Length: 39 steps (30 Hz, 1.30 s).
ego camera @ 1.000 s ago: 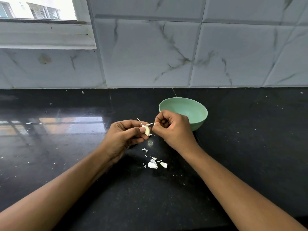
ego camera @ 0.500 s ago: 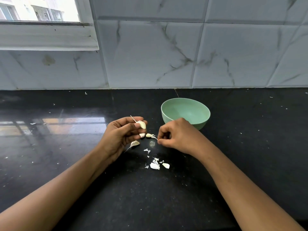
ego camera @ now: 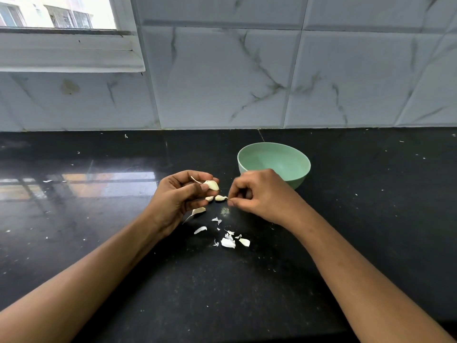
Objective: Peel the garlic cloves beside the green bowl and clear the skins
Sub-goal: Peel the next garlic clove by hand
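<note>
Two hands work: left hand (ego camera: 173,204) fingers curl around a garlic clove (ego camera: 212,184); right hand (ego camera: 262,196) fingers pinch a small piece (ego camera: 220,198). On the counter (ego camera: 346,231), skins (ego camera: 228,242) lie at 6 o'clock, green bowl (ego camera: 279,160) at 1 o'clock. Risk: a loose grip drops the garlic clove among skins.

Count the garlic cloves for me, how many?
4 that show: one clove in the left hand by its thumb, a small one below it, one pinched by the right hand, one under the left hand's lower fingers. More may hide in the hands.
</note>
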Each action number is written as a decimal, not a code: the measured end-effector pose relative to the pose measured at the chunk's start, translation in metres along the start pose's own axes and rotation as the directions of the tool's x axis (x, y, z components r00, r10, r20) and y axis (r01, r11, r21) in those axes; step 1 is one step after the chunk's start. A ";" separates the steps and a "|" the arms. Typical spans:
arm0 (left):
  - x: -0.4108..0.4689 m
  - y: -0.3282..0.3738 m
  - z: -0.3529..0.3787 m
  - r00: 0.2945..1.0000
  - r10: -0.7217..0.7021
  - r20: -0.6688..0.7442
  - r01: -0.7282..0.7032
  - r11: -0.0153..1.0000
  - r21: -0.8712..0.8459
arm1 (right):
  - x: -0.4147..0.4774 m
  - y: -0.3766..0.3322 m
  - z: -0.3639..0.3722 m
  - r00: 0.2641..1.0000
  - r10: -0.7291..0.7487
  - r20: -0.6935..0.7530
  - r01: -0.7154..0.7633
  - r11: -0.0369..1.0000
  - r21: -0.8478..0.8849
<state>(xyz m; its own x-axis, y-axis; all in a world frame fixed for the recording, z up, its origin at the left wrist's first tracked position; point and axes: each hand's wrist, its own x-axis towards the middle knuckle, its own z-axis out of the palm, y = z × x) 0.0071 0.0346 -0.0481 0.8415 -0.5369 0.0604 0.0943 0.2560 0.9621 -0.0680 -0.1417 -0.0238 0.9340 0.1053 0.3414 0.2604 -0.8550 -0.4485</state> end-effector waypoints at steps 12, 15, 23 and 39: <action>0.001 -0.002 -0.001 0.997 0.032 0.072 -0.028 0.998 -0.057 | 0.002 -0.001 0.014 0.957 0.041 -0.286 0.052 0.949 0.310; 0.001 -0.002 0.000 0.997 0.033 0.063 -0.028 0.997 -0.077 | 0.002 -0.001 0.014 0.952 0.008 -0.306 0.080 0.958 0.275; -0.002 -0.001 0.000 0.995 0.066 0.069 -0.058 0.992 -0.110 | 0.000 -0.007 0.015 0.884 -0.146 -0.444 0.173 0.985 0.020; -0.005 0.000 0.003 0.989 0.055 0.139 -0.043 0.995 -0.086 | 0.004 -0.008 0.021 0.880 -0.055 -0.472 0.150 0.975 0.166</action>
<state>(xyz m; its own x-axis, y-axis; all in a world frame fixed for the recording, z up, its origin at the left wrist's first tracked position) 0.0014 0.0346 -0.0473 0.7631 -0.6287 0.1494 0.1032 0.3467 0.9323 -0.0612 -0.1240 -0.0369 0.6922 -0.0995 0.7148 0.4343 -0.7336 -0.5227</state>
